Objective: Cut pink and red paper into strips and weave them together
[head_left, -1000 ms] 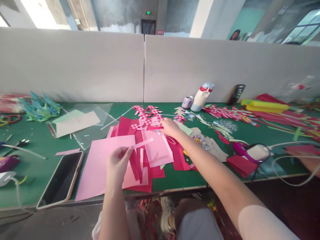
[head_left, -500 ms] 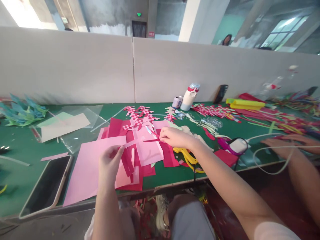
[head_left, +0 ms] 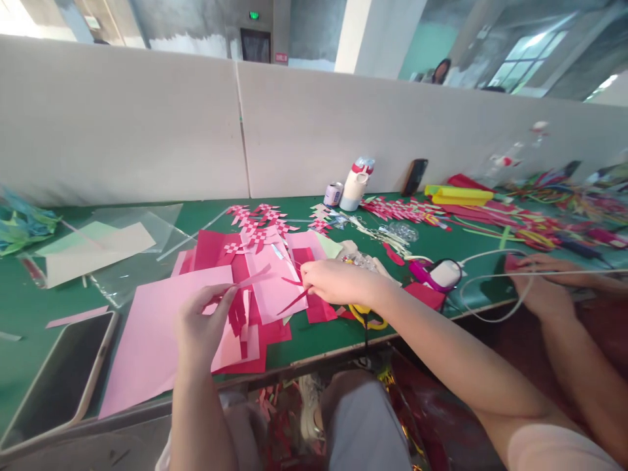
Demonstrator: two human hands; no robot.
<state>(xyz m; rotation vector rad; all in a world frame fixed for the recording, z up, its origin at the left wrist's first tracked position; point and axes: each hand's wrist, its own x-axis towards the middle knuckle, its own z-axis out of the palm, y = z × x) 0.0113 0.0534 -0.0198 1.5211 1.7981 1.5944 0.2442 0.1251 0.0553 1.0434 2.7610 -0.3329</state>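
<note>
We see a long pale board across the upper part of the frame and a green table below it. A big pink sheet lies left of the middle, with a phone at the lower left. Our right hand is near the middle, and its fingertips pinch thin red strips that stick out to the left. Our left hand, a bit lower and to the left, pinches a pale pink strip between thumb and finger. The strip points up and right, over the pile of paper. Small checked paper pieces sit above it.

We think the step now is getting thin strips ready, one colour in each hand. A next move with them seems to call for a soft pinch and steady hands, as thin paper can bend or rip.

Another person's hands show at the right, but we can't tell what they do. The phone is cut off at the lower left. Our right arm hides part of the yellow scissors. Our fingers hide the ends of both colours of strip, and the red ones look blurry, so we can't count them.
</note>
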